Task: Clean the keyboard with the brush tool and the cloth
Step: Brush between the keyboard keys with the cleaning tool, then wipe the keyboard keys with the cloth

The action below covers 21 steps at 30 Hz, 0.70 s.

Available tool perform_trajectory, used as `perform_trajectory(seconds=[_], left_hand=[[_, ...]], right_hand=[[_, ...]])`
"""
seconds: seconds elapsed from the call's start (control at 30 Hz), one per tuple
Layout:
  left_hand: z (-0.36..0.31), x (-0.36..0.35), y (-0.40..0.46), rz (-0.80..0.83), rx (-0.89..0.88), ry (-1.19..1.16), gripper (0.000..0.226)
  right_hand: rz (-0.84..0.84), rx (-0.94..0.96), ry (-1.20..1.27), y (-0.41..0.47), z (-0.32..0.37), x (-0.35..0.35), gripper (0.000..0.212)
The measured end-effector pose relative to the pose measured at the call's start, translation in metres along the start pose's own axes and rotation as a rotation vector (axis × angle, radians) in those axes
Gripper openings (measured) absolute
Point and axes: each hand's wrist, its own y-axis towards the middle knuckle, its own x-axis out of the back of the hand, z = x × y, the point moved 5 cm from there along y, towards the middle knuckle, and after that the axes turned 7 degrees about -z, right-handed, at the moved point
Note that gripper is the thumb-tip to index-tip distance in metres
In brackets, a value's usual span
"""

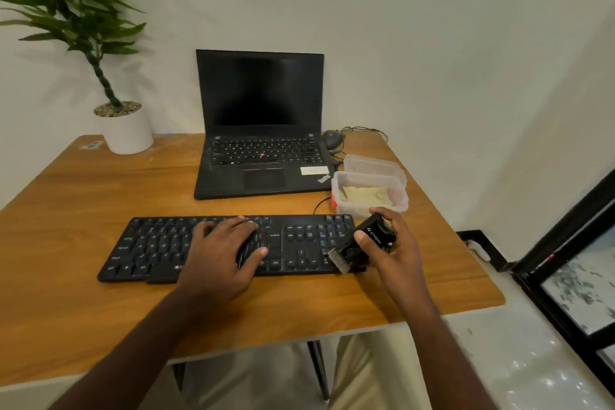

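Left hand point(226, 253) fingers flat on black keyboard point(159, 246) | right hand point(389, 243) fingers grip boxy bristled brush tool point(361, 245)

laptop point(263, 140) palm rest, near right corner: "ThinkPad", printed at a slant.
laptop sticker point(313, 170): pale label left of the logo, print too small to read.
brush tool point(364, 245) in the right hand point(394, 250): white logo mark and a word on its black body, starting "ST", the rest blurred.
keyboard point(226, 248) keys: white legends; "Ctrl" can be made out on the near row right of the left hand point(226, 253), others too blurred.
keyboard near edge: small white logo at the left hand's wrist, unreadable.
table point(100, 196) far left corner: small sticker point(91, 144), unreadable.
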Motion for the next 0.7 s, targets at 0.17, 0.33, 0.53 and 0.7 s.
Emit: perform_trajectory(seconds=[0.17, 0.33, 0.53, 0.7], left_hand=[[-0.039, -0.022, 0.040, 0.038, -0.113, -0.034, 0.060], [-0.068, -0.042, 0.065, 0.071, -0.170, -0.054, 0.057], [-0.083, -0.058, 0.087, 0.078, -0.174, -0.114, 0.060], [-0.087, -0.066, 0.096, 0.077, -0.171, -0.126, 0.053]], right_hand=[[-0.085, -0.164, 0.169, 0.015, -0.002, 0.026, 0.040], [-0.121, -0.301, 0.301, 0.029, -0.009, 0.039, 0.031], [-0.186, -0.321, 0.293, 0.040, -0.019, 0.044, 0.027], [-0.216, -0.241, 0.098, 0.043, -0.024, 0.060, 0.020]])
